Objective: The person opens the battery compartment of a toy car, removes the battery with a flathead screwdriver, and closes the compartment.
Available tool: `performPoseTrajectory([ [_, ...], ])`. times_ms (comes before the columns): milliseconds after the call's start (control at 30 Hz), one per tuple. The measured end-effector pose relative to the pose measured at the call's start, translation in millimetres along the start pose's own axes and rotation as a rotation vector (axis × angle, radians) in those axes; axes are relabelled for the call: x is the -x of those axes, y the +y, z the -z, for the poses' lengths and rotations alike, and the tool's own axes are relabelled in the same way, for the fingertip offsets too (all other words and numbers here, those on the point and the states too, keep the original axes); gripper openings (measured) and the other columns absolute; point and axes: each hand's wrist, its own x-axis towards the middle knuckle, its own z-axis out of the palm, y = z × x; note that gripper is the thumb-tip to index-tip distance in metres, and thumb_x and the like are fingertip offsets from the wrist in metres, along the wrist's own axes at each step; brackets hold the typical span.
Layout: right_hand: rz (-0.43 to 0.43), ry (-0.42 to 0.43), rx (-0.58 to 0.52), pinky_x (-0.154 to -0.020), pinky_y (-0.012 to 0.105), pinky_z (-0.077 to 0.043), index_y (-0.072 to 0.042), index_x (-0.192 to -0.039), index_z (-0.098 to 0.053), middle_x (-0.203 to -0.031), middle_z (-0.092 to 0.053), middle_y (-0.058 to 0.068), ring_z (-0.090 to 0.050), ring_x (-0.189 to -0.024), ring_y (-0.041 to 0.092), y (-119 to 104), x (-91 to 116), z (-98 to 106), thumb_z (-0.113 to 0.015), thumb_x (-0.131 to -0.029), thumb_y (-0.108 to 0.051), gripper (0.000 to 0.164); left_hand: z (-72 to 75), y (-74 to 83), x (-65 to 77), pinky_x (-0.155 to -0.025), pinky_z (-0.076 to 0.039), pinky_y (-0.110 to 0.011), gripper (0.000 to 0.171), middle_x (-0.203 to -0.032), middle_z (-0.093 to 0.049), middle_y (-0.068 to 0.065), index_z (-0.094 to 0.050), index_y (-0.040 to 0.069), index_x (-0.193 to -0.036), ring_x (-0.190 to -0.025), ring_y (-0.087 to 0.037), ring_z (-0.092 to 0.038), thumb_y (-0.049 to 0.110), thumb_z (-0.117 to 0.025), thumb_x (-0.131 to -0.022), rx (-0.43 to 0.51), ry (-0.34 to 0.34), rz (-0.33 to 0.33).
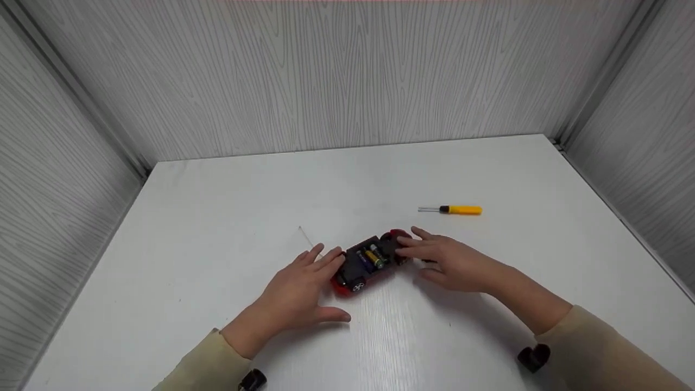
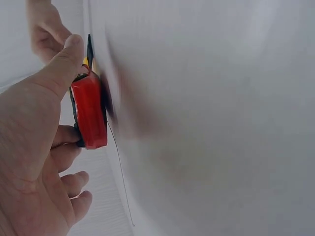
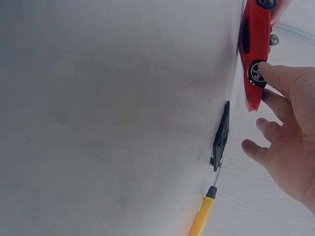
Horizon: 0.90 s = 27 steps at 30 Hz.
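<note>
A red toy car [image 1: 353, 269] lies upside down on the table, its black underside up. Batteries [image 1: 373, 257] sit in the uncovered compartment in its middle. My left hand [image 1: 296, 296] rests its fingertips on the car's left end, with the thumb stretched out away from it. At the other end, the straight fingers of my right hand [image 1: 456, 263] touch the underside. In the right wrist view, a digit of that hand overlaps a wheel [image 3: 257, 73]. A thin wire [image 2: 121, 172] runs from the car over the tabletop.
A screwdriver with a yellow handle [image 1: 464, 210] lies behind the right hand. The black battery cover [image 3: 221, 137] is on the table near the car, mostly hidden by the right hand in the head view. Pale wood-grain panels [image 1: 347, 76] enclose the white table [image 1: 244, 201].
</note>
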Motion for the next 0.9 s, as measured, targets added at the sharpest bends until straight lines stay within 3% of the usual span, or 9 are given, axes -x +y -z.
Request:
performPoseTrajectory([
  [300,0.006,-0.012,0.059,-0.118,0.068,-0.030,-0.013,-0.157,-0.054,-0.167,-0.042,0.005,-0.028,-0.157,0.040,-7.2,8.4,-6.6,-0.066,-0.103,-0.007,0.055,-1.8,-5.4,-4.6,-0.128,-0.022,-0.050,0.113,-0.174,-0.028,-0.001,-0.037,0.010,-0.166,-0.161,-0.031,-0.017,0.078,-0.072,-0.083,0.012,-0.003,0.046],
  [567,0.019,-0.014,0.080,-0.119,0.065,-0.031,-0.011,-0.156,-0.055,-0.166,-0.043,0.005,-0.029,-0.156,0.040,-14.4,12.0,-10.3,-0.067,-0.103,-0.008,0.054,-0.5,-10.3,-7.2,-0.125,-0.028,-0.053,0.109,-0.173,-0.029,0.000,-0.037,0.012,-0.166,-0.161,-0.032,-0.021,0.074,-0.075,-0.085,0.059,0.033,0.081],
  [733,0.010,-0.040,0.083,-0.121,0.064,-0.030,-0.011,-0.157,-0.054,-0.167,-0.042,0.005,-0.027,-0.157,0.039,-17.2,11.6,-9.9,-0.065,-0.103,-0.008,0.055,-0.3,-13.5,-8.3,-0.118,-0.037,-0.060,0.102,-0.173,-0.030,0.004,-0.039,0.016,-0.166,-0.160,-0.030,-0.023,0.071,-0.074,-0.088,0.139,0.042,0.111],
  [900,-0.001,-0.045,0.086,-0.121,0.063,-0.030,-0.011,-0.157,-0.053,-0.167,-0.042,0.005,-0.027,-0.157,0.039,-17.4,11.4,-10.2,-0.065,-0.103,-0.010,0.055,-0.7,-17.8,-7.3,-0.119,-0.037,-0.059,0.092,-0.172,-0.030,0.007,-0.039,0.020,-0.166,-0.160,-0.028,-0.025,0.065,-0.073,-0.093,0.265,0.043,0.115],
])
